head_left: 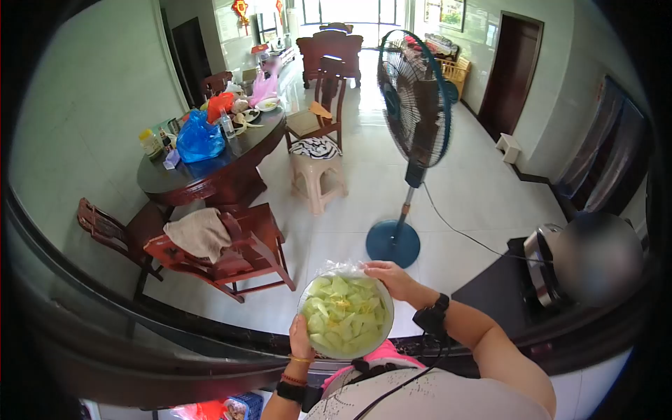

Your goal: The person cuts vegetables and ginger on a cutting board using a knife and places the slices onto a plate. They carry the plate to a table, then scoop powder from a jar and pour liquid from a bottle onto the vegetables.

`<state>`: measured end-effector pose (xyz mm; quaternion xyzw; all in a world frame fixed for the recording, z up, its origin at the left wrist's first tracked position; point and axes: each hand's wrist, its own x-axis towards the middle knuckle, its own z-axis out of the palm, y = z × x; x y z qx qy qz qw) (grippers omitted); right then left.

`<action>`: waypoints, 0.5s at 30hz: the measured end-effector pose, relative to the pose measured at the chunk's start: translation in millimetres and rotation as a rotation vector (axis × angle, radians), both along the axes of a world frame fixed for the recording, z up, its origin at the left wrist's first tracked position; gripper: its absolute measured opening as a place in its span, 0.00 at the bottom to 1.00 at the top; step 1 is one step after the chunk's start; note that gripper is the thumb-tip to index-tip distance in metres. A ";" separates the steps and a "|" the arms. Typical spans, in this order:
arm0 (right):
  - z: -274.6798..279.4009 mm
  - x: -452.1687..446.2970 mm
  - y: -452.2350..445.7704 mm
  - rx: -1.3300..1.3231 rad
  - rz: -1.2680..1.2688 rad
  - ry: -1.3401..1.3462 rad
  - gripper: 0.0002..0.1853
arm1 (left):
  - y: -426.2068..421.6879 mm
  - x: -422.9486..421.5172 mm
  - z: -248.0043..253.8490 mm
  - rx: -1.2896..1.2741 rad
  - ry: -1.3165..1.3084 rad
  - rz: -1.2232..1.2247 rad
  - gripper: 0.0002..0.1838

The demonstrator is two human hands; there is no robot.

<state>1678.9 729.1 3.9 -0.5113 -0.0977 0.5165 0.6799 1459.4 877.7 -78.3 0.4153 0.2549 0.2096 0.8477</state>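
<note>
A round white bowl [389, 318] full of pale green chopped vegetable pieces [343, 315] is in front of my body, low in the middle of the head view. A few small yellow bits lie on top of the pieces. My left hand [301, 339] grips the bowl's left side. At the upper right, my right hand [393, 280] is closed on the rim, thumb and fingers along the edge. Clear crinkled plastic [339, 267] shows at the far rim. The undersides of the bowl and some fingers are hidden.
A tall standing fan [416, 98] with a trailing cord is ahead. To the left are a dark round table [161, 180] bearing a blue plastic bag [199, 138], a wooden chair [255, 245] with a cloth, and a plastic stool [316, 175]. An appliance [539, 255] sits at right.
</note>
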 end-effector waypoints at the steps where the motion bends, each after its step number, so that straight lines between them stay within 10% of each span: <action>1: 2.4 24.4 14.6 0.009 0.008 0.001 0.17 | 11.4 21.4 -2.0 0.008 -0.001 0.016 0.22; 6: 16.8 132.9 89.4 0.023 0.128 -0.154 0.15 | 53.1 114.6 15.0 -0.029 -0.041 0.200 0.22; 8: 0.1 178.2 118.7 0.337 0.253 -1.597 0.16 | 75.4 143.7 20.0 0.009 0.012 0.249 0.22; 12: -14.2 220.7 183.8 0.189 0.424 -1.023 0.17 | 106.6 178.6 18.3 -0.032 -0.009 0.330 0.23; 14: 7.2 232.8 226.1 -0.061 0.238 0.062 0.17 | 132.7 205.2 6.8 -0.046 -0.006 0.406 0.23; 15: -1.4 248.2 247.7 -0.055 0.259 0.052 0.17 | 148.2 218.9 0.7 -0.062 0.004 0.452 0.23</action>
